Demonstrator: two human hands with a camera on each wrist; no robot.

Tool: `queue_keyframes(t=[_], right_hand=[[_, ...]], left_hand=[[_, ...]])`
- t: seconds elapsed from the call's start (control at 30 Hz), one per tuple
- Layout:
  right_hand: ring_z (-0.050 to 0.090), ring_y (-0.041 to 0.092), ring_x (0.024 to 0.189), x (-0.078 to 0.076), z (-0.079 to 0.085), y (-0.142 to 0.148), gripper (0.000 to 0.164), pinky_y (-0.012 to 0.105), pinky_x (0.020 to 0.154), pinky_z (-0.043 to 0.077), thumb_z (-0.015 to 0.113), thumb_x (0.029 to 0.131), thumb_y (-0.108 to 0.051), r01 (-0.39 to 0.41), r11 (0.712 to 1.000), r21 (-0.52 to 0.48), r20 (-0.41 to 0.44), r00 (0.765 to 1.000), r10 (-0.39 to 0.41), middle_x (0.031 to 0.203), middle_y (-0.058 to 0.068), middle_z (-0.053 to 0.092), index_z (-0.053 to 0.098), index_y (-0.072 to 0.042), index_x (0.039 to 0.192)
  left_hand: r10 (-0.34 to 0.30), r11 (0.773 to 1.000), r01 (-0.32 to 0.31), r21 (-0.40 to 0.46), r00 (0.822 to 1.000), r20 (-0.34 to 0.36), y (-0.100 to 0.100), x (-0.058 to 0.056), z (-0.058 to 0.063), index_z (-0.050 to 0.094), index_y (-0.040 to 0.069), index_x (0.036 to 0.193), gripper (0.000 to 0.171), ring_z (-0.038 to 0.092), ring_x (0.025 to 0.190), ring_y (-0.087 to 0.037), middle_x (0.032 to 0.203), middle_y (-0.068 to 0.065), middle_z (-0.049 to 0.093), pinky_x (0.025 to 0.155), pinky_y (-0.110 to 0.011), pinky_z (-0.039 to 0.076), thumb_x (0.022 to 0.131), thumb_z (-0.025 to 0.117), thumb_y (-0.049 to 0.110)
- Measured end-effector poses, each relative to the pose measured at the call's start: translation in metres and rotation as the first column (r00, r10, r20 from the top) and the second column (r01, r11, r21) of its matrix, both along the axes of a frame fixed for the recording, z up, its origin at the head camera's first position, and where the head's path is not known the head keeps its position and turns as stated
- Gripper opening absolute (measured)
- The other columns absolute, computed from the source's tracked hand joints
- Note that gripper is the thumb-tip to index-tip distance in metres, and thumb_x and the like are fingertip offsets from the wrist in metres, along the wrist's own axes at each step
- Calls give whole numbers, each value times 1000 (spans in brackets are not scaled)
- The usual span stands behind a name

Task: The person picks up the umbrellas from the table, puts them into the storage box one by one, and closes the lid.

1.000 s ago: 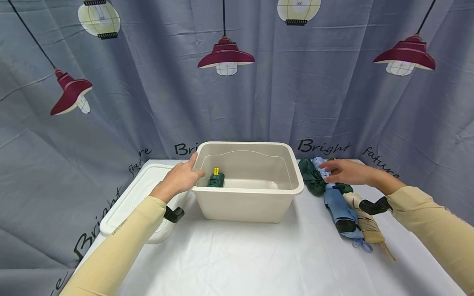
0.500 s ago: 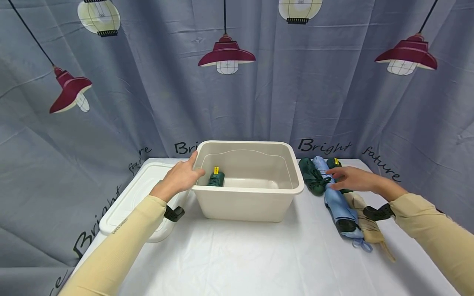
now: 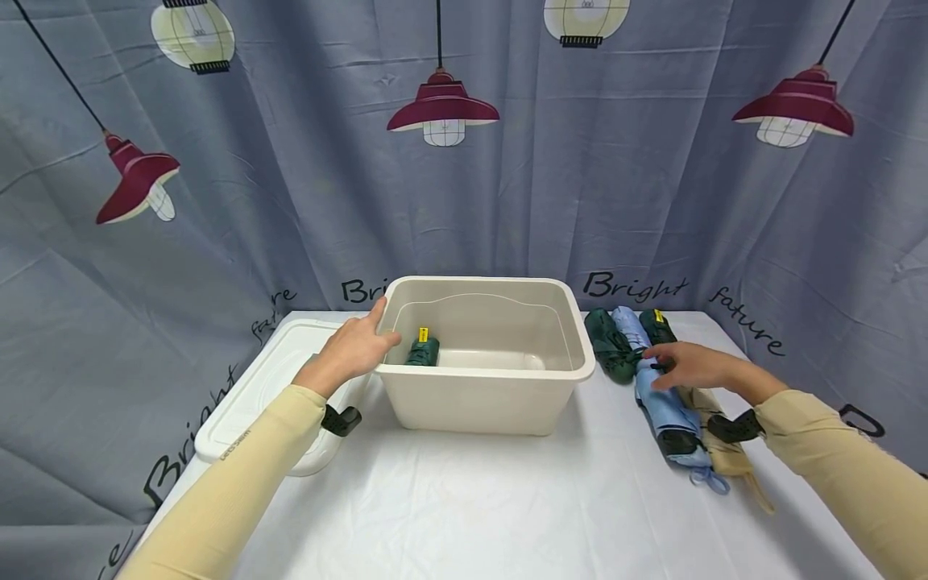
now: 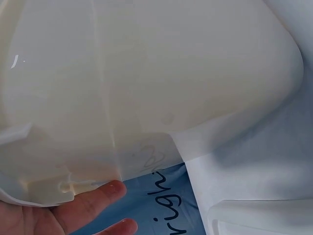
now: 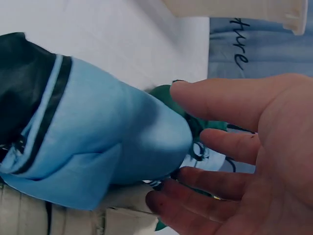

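Observation:
In the head view my left hand [image 3: 355, 346] rests at the left rim of a cream plastic storage box [image 3: 486, 403], its thumb over the rim. The left wrist view shows straight fingers [image 4: 93, 208] outside the box wall. Inside the box lies a dark green bundle [image 3: 423, 352] with a yellow label. My right hand [image 3: 689, 366] hovers with spread fingers over a rolled light-blue cloth bundle [image 3: 663, 407]; in the right wrist view its fingers hold nothing. Beside that lie a beige bundle [image 3: 728, 451] tied with cord and a dark green bundle [image 3: 609, 346].
A white lid [image 3: 254, 411] lies left of the box. Behind the light-blue bundle are another pale blue roll [image 3: 629, 324] and a dark green roll [image 3: 657, 325] with a yellow label. A white cloth covers the table [image 3: 464, 507]. A grey-blue curtain [image 3: 493, 209] hangs behind.
My right hand has moved down and nearer over the bundles, uncovering the dark green roll with the yellow label. The left hand and the box stay in place.

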State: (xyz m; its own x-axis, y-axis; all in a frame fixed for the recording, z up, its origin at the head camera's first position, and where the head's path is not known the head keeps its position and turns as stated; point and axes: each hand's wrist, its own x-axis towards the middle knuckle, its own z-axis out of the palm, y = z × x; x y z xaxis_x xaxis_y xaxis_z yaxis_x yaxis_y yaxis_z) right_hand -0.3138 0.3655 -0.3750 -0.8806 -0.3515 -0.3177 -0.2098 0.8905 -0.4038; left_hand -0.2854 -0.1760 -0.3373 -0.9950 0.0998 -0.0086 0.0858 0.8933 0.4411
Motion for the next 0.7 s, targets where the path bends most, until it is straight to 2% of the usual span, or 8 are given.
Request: queue_keyframes(t=[0.07,0.23,0.33,0.47,0.57,0.7], right_hand=[[51,50,120,1,-3,-1,72,64,97,44,77,87,-28,3,1000,22,1,1000,-3,134,39,50,47,11,141],[50,53,122,1,-9,-4,69,66,98,43,78,85,-26,9,997,74,-23,1000,-7,135,40,49,51,8,138],[51,54,122,1,-12,-6,68,65,98,44,79,85,-26,12,996,86,-30,1000,-10,136,40,50,52,7,137],[58,47,112,2,-12,-8,68,62,93,48,79,84,-27,14,995,104,-45,999,-9,129,38,55,53,8,136],[60,42,104,3,-12,-10,70,59,90,50,81,83,-30,23,994,111,-65,998,-16,122,36,59,54,9,134],[60,40,102,4,-12,-9,73,57,88,51,82,82,-34,55,994,93,-63,997,-49,119,35,60,53,9,135]], left_hand=[[4,1000,-4,-1,1000,4,0,0,-1,6,18,164,85,56,112,-34,143,-30,51,90,-50,46,95,46,47],[7,1000,-7,-10,1000,-6,0,-1,-1,7,19,164,84,57,99,-32,126,-26,61,81,-45,46,95,46,46],[8,1000,-8,-7,1000,-8,0,-1,-1,7,19,164,84,57,104,-33,135,-28,57,85,-47,46,95,46,46],[12,1000,-12,-1,1000,0,1,0,0,7,19,164,83,56,114,-35,144,-30,50,91,-51,45,95,46,46],[12,1000,-12,-4,1000,-3,1,1,0,8,19,164,83,56,114,-36,143,-30,51,91,-52,45,95,45,46],[10,1000,-10,-10,1000,-11,1,1,0,8,18,164,83,57,112,-35,140,-29,53,91,-51,46,95,44,46]])
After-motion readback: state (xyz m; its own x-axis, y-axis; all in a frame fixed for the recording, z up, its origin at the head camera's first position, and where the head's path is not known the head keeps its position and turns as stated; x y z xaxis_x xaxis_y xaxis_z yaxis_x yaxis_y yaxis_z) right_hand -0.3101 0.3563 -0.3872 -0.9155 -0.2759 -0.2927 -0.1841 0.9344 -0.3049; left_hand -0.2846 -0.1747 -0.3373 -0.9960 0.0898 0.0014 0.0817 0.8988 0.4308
